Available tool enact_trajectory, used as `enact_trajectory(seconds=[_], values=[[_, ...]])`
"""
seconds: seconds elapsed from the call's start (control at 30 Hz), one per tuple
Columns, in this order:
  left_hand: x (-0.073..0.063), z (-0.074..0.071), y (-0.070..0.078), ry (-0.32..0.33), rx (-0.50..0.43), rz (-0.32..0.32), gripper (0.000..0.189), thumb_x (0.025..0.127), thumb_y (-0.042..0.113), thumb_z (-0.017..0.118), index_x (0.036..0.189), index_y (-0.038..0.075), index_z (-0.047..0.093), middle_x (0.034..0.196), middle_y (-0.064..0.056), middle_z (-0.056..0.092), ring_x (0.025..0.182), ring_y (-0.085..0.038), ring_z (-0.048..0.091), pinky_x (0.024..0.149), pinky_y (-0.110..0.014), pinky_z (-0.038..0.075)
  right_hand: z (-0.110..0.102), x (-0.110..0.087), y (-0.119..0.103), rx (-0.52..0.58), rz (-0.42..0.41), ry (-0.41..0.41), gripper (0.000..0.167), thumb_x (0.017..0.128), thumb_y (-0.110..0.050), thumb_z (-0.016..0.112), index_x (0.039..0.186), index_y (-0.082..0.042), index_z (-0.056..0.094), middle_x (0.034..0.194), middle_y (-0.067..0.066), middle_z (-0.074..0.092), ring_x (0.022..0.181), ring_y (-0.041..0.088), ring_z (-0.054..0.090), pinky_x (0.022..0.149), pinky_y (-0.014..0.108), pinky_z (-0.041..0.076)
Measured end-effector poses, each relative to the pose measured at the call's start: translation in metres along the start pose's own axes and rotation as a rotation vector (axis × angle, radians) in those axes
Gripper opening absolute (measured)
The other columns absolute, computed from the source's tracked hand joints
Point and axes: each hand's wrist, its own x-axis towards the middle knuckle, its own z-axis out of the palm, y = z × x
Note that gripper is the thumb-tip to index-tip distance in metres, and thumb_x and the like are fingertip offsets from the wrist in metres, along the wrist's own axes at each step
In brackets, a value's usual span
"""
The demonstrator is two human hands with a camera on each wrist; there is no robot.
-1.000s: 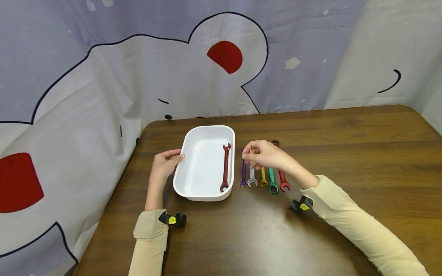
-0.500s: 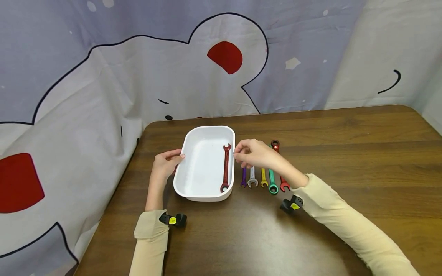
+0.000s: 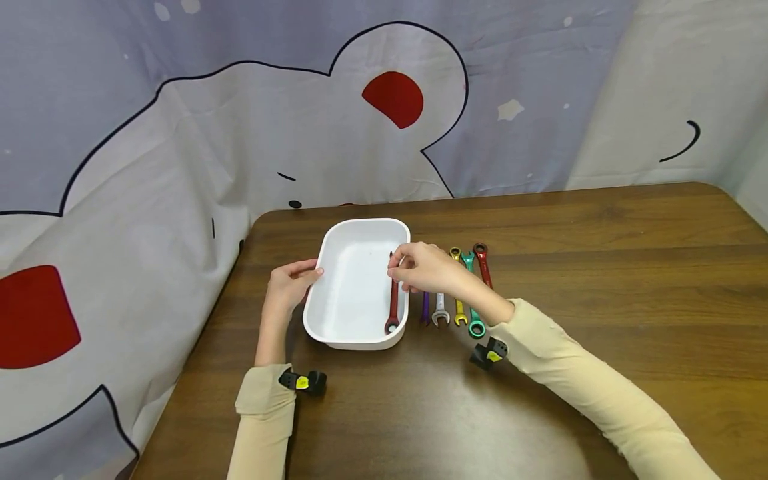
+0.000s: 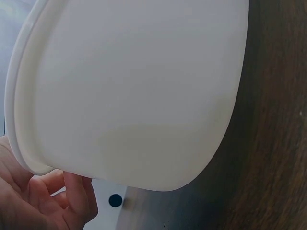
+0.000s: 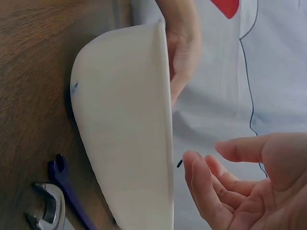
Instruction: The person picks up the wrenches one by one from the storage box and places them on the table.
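My left hand (image 3: 285, 287) grips the left rim of a white plastic tray (image 3: 351, 280), thumb on the rim and fingers beneath it. In the left wrist view, bent fingers (image 4: 76, 199) of this hand show under the rim. Inside the tray, along its right wall, lies a dark red wrench (image 3: 393, 310). Above the tray's right edge hovers my right hand (image 3: 427, 270), hiding most of the wrench's upper end. The right wrist view shows this hand (image 5: 249, 187) with thumb and loosely bent fingers apart and nothing between them.
Right of the tray, a row of wrenches lies on the wooden table (image 3: 600, 287): purple (image 3: 425, 310), silver (image 3: 441, 310), yellow (image 3: 460, 313), green (image 3: 477, 323) and red (image 3: 484, 267). The right forearm crosses over some of them. Behind the table hangs a patterned curtain (image 3: 240, 133).
My right hand has moved left, from over the purple and silver wrenches to over the tray's right edge and the dark red wrench. The left hand and tray have stayed in place.
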Motion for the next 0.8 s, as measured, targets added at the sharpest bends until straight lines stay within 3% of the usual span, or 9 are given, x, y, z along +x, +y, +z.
enact_trajectory(seconds=[0.33,0.57,0.8], values=[[-0.001,0.000,0.000,-0.004,-0.001,0.008,0.038,0.092,0.025,0.065,0.127,0.009,0.063,0.122,-0.015,0.064,0.092,-0.014,0.061,0.066,-0.018,0.049,0.008,0.012,-0.002,0.063,0.014,-0.039,0.016,0.094,-0.018,0.059,0.099,-0.004,0.064,0.091,0.015,0.069,0.080,0.027,0.070,0.066,0.029,0.057],[0.000,-0.001,-0.001,-0.006,-0.004,0.020,0.039,0.092,0.025,0.065,0.127,0.009,0.063,0.122,-0.015,0.064,0.090,-0.012,0.061,0.065,-0.017,0.049,0.014,0.022,-0.003,-0.030,-0.018,0.017,0.016,0.093,-0.019,0.060,0.100,-0.006,0.064,0.082,0.007,0.070,0.071,0.020,0.069,0.058,0.021,0.050],[0.000,-0.001,0.000,-0.016,-0.004,0.017,0.040,0.092,0.026,0.065,0.128,0.008,0.062,0.124,-0.015,0.063,0.095,-0.015,0.062,0.066,-0.018,0.049,0.020,0.031,-0.003,-0.160,-0.016,0.108,0.014,0.091,-0.019,0.062,0.099,-0.008,0.065,0.085,0.007,0.071,0.068,0.014,0.063,0.056,0.021,0.045]])
